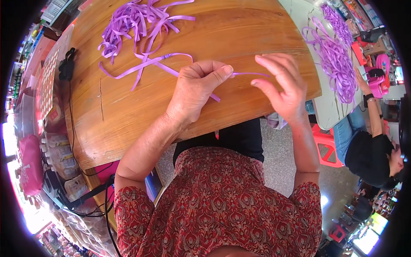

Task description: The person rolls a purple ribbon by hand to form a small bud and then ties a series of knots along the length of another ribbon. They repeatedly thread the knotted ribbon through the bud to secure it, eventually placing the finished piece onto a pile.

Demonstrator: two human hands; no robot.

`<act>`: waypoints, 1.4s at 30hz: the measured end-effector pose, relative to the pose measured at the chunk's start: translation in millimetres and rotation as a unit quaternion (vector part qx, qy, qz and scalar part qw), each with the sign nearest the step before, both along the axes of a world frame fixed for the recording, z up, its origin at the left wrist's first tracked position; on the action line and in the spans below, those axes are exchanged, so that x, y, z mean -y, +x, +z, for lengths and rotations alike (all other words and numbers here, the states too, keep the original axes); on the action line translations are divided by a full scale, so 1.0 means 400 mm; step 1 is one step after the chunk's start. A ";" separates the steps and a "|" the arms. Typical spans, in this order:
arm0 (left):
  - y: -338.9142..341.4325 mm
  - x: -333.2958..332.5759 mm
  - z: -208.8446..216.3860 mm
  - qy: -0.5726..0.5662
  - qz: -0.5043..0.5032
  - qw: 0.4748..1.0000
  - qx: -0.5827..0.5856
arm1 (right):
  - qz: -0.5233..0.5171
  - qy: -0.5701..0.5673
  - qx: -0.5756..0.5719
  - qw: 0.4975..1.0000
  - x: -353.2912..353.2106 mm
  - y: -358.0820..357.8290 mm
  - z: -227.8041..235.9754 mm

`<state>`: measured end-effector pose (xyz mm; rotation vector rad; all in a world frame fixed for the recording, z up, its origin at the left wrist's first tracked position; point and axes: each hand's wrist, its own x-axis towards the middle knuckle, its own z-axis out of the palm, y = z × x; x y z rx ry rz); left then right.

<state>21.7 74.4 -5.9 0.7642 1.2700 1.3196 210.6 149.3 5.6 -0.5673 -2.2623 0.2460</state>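
Over the front part of the wooden table, my left hand (pixel 198 83) pinches a narrow purple ribbon (pixel 252 74) between thumb and fingertips. Its thin end sticks out to the right, toward my other hand. My right hand (pixel 282 83) is raised, thumb and fingers spread apart, with nothing visible between them. More purple ribbon (pixel 145 64) lies crossed on the wood left of my hands, and a short end shows below my left hand. Farther back is a tangled heap of purple ribbons (pixel 137 21). Whether the held ribbon joins the crossed lengths is hidden by my left hand.
The wooden table (pixel 239 30) has a curved right corner. Beside it, a pale table (pixel 321 107) carries a large pile of purple ribbons (pixel 338 64), where another person (pixel 370 150) sits reaching in. A black cable (pixel 71 103) runs along the left edge. A red stool (pixel 327 145) stands at right.
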 end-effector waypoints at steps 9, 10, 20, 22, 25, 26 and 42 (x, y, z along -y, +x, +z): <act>-0.028 -0.009 -0.012 -0.050 -0.091 0.992 0.078 | 0.008 0.089 -0.009 0.996 0.000 -0.006 -0.024; -0.032 -0.010 -0.012 -0.051 -0.090 0.992 0.078 | 0.002 0.068 0.008 0.998 -0.001 -0.009 -0.018; -0.035 -0.011 -0.006 -0.008 -0.103 0.994 -0.030 | 0.039 -0.203 0.029 0.978 -0.009 0.028 -0.025; -0.037 -0.013 0.000 -0.029 -0.101 0.994 -0.013 | 0.035 -0.198 0.021 0.979 -0.007 0.029 -0.026; -0.041 -0.017 0.001 -0.046 -0.100 0.994 -0.008 | 0.027 -0.181 -0.005 0.983 0.000 0.020 -0.026; -0.043 -0.019 -0.001 -0.050 -0.109 0.993 -0.001 | 0.022 -0.166 -0.022 0.986 0.004 0.018 -0.025; -0.023 -0.020 -0.041 -0.007 -0.112 0.985 0.130 | 0.231 -0.484 -0.146 0.831 0.040 -0.013 -0.037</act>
